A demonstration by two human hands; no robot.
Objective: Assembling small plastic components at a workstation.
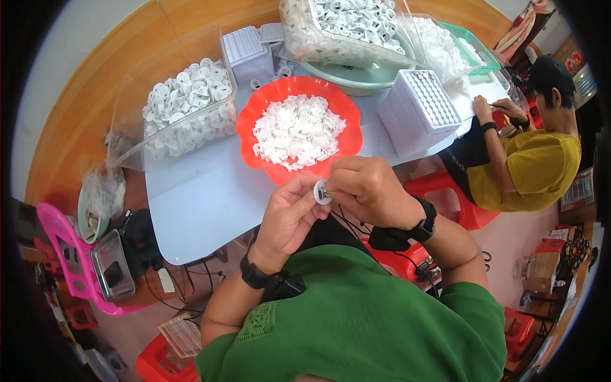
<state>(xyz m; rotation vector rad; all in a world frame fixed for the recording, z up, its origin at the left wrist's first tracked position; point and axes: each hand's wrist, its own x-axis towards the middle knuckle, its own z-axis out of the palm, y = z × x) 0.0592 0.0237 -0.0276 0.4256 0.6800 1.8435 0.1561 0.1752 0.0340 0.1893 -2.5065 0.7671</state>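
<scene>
A small round white plastic part (318, 186) with a dark centre is pinched between the thumb and fingers of my left hand (289, 213). Close against its right side, my right hand (370, 191) is closed with its fingertips drawn together at the dark middle of the part. Whatever those fingertips hold is too small to make out. Both hands are raised in front of the near rim of a red scalloped bowl (249, 130), which is heaped with small white pieces (298, 132).
Left of the bowl, a clear bin (191, 143) holds many round white parts; another clear bin (347, 48) rests over a pale green basin (356, 83). White trays (414, 121) are stacked on the blue table (191, 216). A co-worker in yellow (541, 159) sits at right.
</scene>
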